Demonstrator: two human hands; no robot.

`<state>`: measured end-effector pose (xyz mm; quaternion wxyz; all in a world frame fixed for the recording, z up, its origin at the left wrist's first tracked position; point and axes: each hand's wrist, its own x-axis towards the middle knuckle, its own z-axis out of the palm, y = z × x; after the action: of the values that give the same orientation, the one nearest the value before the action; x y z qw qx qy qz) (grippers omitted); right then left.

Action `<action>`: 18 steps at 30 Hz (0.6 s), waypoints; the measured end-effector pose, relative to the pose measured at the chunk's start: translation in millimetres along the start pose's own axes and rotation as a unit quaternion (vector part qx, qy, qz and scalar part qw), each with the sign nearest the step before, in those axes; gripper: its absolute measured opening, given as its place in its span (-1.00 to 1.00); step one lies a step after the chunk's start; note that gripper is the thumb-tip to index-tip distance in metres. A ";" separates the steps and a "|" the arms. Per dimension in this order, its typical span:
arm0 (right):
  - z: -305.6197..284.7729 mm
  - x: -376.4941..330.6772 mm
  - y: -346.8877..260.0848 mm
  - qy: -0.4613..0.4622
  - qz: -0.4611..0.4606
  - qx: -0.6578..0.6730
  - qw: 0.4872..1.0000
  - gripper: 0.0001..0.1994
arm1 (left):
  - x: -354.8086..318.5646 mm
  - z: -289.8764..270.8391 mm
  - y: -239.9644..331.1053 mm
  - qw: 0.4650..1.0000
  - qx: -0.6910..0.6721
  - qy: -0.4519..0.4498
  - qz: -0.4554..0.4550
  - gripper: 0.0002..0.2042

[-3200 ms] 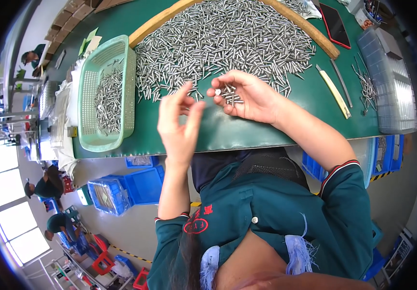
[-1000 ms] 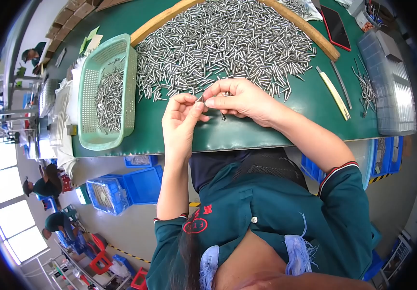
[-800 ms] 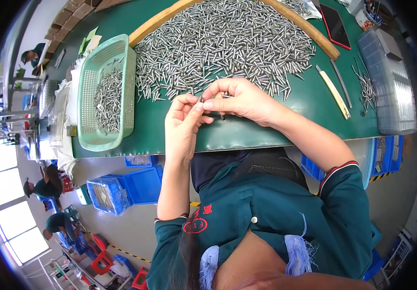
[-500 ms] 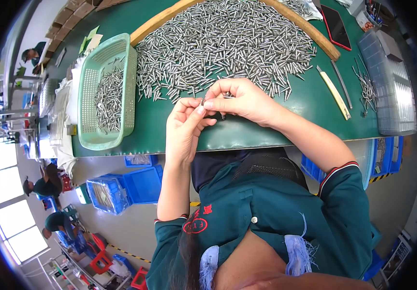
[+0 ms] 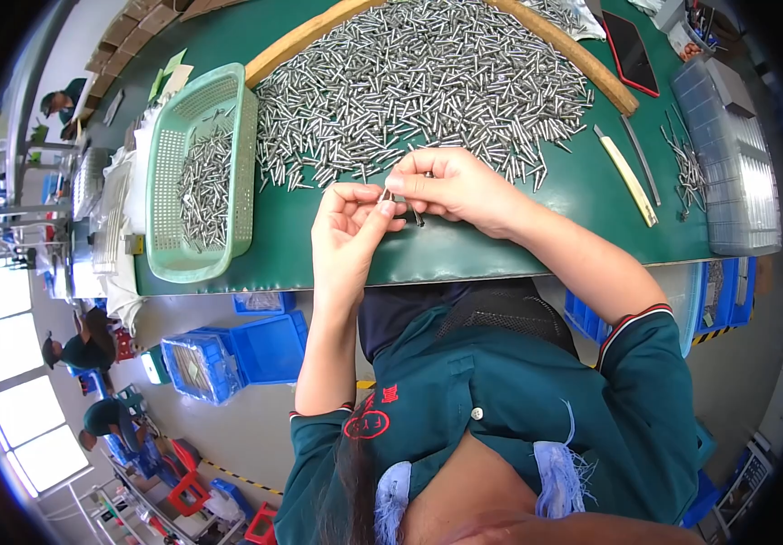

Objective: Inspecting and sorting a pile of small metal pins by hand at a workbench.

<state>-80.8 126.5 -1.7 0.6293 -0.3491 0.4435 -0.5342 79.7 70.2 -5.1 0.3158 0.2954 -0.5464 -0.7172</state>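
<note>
"Metal pins (image 5: 428, 91) are spread in a large heap on the green table (image 5: 482, 259), between two wooden strips (image 5: 582, 66). How much is completed?"

"Only a part, as it seems. A smaller pile of similar pins is contained in the green basket (image 5: 245, 173) at the left, but the much larger quantity is left on the table, so the greater share is judged to be remaining."

"And what is held by the fingers?"

"A single pin (image 5: 387, 193) is pinched between thumb and forefinger of the left hand (image 5: 344, 232); its upper end is met by the fingertips of the right hand (image 5: 459, 186). Further pins (image 5: 418, 218) are held under the curled right fingers (their number cannot be told, because the palm is hidden). Whether anything is covered by the other left fingers cannot be told."

"What is changed since about three seconds ago?"

"The left hand was then held apart and blurred, and the right palm was opened, with a bunch of pins shown. Now both hands are brought together. In basket and heap, no clear difference can be noticed."
</note>
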 end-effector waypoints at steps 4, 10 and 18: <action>-12.6 2.0 -0.8 -0.044 0.164 0.245 0.954 -0.78 | -3.2 3.9 7.9 0.999 -0.004 -0.033 0.017 -0.72; -20.0 0.6 -5.7 -0.044 0.090 0.347 0.932 -0.81 | 2.7 -8.7 4.5 0.985 0.138 0.045 0.088 -0.71; -11.9 0.0 -15.5 0.091 0.034 0.117 0.988 -0.66 | 20.8 2.8 0.0 0.802 0.584 0.039 0.117 -0.75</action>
<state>-97.5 124.1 8.1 0.6405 -0.2077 0.4451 -0.5904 64.6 55.7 -6.2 0.1863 0.3856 -0.8796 -0.2073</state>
